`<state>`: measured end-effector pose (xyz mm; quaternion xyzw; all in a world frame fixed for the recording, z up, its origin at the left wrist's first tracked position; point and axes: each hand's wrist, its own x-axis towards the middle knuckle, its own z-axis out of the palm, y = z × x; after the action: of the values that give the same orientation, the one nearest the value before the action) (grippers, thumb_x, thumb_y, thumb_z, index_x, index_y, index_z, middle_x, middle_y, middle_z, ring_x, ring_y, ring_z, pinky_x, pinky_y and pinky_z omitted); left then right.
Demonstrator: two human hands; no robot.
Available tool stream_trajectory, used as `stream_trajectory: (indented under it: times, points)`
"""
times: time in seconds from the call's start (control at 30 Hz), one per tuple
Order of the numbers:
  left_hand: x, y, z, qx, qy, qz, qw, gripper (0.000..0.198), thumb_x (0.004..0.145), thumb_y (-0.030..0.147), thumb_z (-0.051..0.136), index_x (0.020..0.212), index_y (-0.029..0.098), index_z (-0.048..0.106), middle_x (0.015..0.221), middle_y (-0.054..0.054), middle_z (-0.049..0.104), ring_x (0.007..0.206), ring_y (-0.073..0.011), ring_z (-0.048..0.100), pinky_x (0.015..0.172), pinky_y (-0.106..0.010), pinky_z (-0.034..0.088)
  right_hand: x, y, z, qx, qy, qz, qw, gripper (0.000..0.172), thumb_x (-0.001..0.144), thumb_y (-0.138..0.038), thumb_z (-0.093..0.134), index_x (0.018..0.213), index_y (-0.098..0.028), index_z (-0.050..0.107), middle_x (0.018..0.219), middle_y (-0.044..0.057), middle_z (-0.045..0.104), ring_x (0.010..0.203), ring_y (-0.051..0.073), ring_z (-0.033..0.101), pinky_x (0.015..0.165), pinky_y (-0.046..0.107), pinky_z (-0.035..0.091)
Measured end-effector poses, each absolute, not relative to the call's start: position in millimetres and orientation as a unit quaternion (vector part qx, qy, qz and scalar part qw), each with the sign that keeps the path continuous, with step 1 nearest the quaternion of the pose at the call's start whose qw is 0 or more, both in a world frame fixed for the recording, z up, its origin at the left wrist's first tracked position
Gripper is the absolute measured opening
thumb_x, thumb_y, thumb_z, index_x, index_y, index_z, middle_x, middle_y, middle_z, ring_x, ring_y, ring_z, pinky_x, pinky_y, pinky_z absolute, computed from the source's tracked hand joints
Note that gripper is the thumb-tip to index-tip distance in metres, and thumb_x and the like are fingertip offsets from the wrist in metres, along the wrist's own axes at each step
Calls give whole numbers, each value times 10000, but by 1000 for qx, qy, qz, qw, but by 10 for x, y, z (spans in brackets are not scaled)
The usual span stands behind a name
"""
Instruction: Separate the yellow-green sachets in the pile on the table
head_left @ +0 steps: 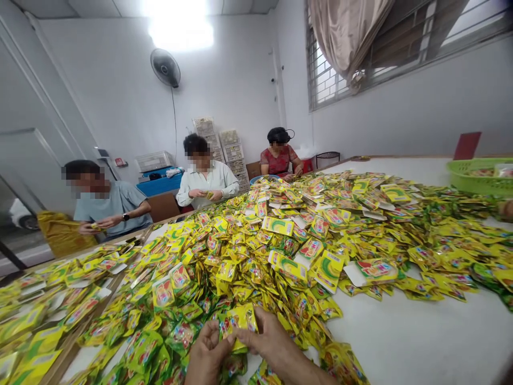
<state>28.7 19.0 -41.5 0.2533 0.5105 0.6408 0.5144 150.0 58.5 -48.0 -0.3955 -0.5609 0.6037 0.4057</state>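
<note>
Between my two hands, just above the near edge of the pile, is a small yellow packet with a printed front. My left hand pinches its lower left side with thumb and curled fingers. On the right side, my right hand grips it with the thumb across the front, the fingers partly hidden behind. Green and yellow sachets lie close around my left hand. Flat yellow cardboard boxes, some with white flaps open, rest on the heap beyond my hands.
The heap of packets covers much of the white table. A green basket stands at the right. Across the table sit three people, handling small items. Stacked crates stand behind them, and a fan hangs on the wall.
</note>
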Motion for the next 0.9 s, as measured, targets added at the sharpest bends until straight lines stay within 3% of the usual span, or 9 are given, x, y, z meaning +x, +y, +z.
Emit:
stream_trajectory:
  times: [0.13, 0.3, 0.4, 0.57, 0.63, 0.7, 0.8, 0.9]
  points:
    - [218, 395, -142, 395, 537, 532, 522, 363, 485, 318, 766, 747, 176, 560, 711, -53, 702, 654, -202, 657, 589, -272, 500, 1604, 670, -385, -394, -517, 631, 424, 347, 671, -470, 600, 776, -139, 615, 664, 10, 566, 544, 118, 476, 449, 206, 401]
    - [24, 939, 258, 582, 706, 343, 213, 340, 707, 423, 488, 911, 156, 541, 916, -121, 682, 837, -232, 642, 719, -313, 481, 1728, 823, -358, -468, -545, 491, 492, 338, 718, -481, 549, 708, -145, 588, 629, 9, 569, 583, 138, 482, 502, 214, 393]
    - [47, 1251, 296, 578, 763, 271, 99, 425, 694, 423, 496, 1008, 137, 520, 951, -190, 669, 901, -328, 611, 762, -415, 435, 1749, 818, -327, -473, -574, 440, 504, 284, 726, -437, 561, 691, -156, 583, 653, 14, 606, 648, 165, 524, 587, 228, 406]
    - [294, 1322, 219, 610, 781, 132, 15, 373, 604, 202, 555, 962, 97, 573, 812, -234, 682, 858, -414, 598, 710, -503, 412, 1857, 805, -164, -472, -540, 410, 564, 268, 742, -431, 547, 750, -168, 598, 737, 32, 648, 721, 191, 554, 668, 248, 420]
    - [441, 1251, 250, 630, 766, 126, -19, 459, 625, 219, 548, 1069, 104, 537, 969, -243, 648, 991, -429, 530, 771, -544, 375, 1971, 852, -89, -483, -491, 393, 609, 295, 747, -451, 538, 793, -166, 597, 773, 40, 650, 744, 192, 553, 689, 254, 423]
    - [630, 1215, 290, 658, 738, 146, -39, 483, 689, 302, 518, 1141, 132, 498, 1090, -210, 604, 1072, -381, 491, 841, -500, 358, 2104, 915, -35, -490, -441, 361, 660, 309, 746, -460, 539, 816, -165, 594, 772, 38, 648, 741, 185, 548, 693, 257, 424]
    - [963, 1311, 249, 668, 723, 175, -14, 433, 759, 451, 418, 937, 108, 612, 875, -198, 673, 880, -323, 607, 748, -397, 423, 2263, 1002, -13, -477, -388, 315, 723, 307, 740, -455, 552, 841, -168, 590, 790, 35, 648, 756, 178, 544, 704, 258, 422]
    - [1225, 1538, 53, 634, 743, 212, 34, 398, 712, 465, 477, 742, 107, 647, 735, -207, 685, 744, -326, 640, 616, -365, 436, 2327, 1056, -42, -484, -373, 292, 736, 278, 726, -448, 571, 772, -173, 582, 763, 26, 643, 736, 169, 534, 701, 256, 416]
